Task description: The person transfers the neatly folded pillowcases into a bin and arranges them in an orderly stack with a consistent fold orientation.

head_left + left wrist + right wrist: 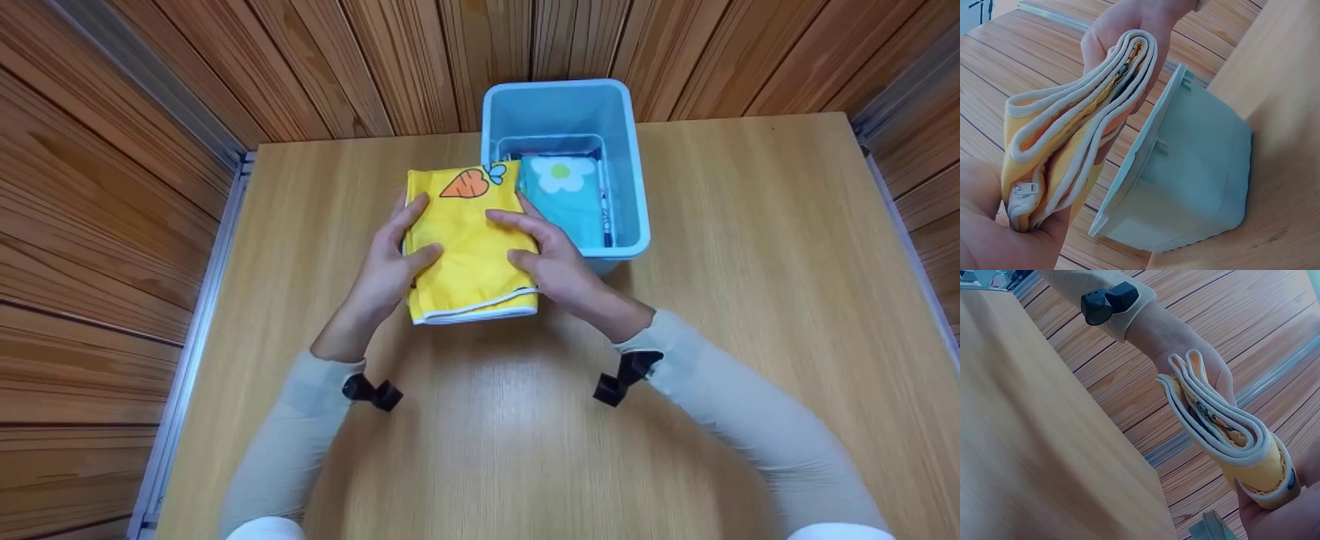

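A folded yellow cloth (472, 240) with a printed carrot and white edging is held up between both hands. My left hand (380, 270) grips its left side, thumb on the front face. On the opposite side my right hand (561, 264) holds the edge, with thumb and a finger lying over the front. The left wrist view shows the cloth's stacked folds (1081, 121) edge-on, and a small zipper pull (1025, 188) near the left fingers. Parts of the fingers are hidden behind the cloth.
A light blue plastic bin (639, 202) stands behind and to the right, partly overlapped by the yellow cloth. Inside it lies a folded turquoise cloth (574, 214) with a white flower. Wood-panelled walls (97, 225) border the wooden table (750, 262) at the back and sides.
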Motion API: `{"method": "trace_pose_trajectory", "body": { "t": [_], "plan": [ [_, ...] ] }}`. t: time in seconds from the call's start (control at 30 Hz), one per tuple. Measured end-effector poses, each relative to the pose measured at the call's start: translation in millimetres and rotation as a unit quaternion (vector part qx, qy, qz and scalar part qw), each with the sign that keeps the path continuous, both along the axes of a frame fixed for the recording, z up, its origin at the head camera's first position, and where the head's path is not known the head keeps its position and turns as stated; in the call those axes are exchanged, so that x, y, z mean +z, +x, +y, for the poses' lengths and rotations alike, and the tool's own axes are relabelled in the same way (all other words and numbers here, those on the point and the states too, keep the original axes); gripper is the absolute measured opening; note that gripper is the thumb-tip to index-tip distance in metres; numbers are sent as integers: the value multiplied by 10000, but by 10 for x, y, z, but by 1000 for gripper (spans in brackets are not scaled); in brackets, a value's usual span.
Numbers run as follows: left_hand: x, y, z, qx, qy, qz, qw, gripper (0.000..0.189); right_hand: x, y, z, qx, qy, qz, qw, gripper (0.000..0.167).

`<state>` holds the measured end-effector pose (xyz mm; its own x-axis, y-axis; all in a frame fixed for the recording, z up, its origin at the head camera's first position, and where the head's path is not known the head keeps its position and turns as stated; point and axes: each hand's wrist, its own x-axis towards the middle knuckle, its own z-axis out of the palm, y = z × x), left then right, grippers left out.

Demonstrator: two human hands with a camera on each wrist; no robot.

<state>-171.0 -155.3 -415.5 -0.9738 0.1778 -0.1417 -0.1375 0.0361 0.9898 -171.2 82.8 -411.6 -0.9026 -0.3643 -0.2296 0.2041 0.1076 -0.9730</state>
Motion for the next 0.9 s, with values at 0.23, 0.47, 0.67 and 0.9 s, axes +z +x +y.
{"method": "trace_pose_trajectory", "body": {
  "t": [0.23,0.47,0.67,0.9],
  "plan": [
    [16,-17,83,-130,31,74,9999,73,24,21,93,-81,-224,-37,9997,55],
    [22,-46,195,-229,198,28,9995,73,33,33,202,-220,-266,-146,9993,54],
    [10,-76,307,-352,313,-23,9989,73,43,37,315,-349,-174,-220,9990,54],
    [11,-98,414,-443,329,-130,9984,74,47,46,433,-439,-128,-258,9986,53]
  ]
}}
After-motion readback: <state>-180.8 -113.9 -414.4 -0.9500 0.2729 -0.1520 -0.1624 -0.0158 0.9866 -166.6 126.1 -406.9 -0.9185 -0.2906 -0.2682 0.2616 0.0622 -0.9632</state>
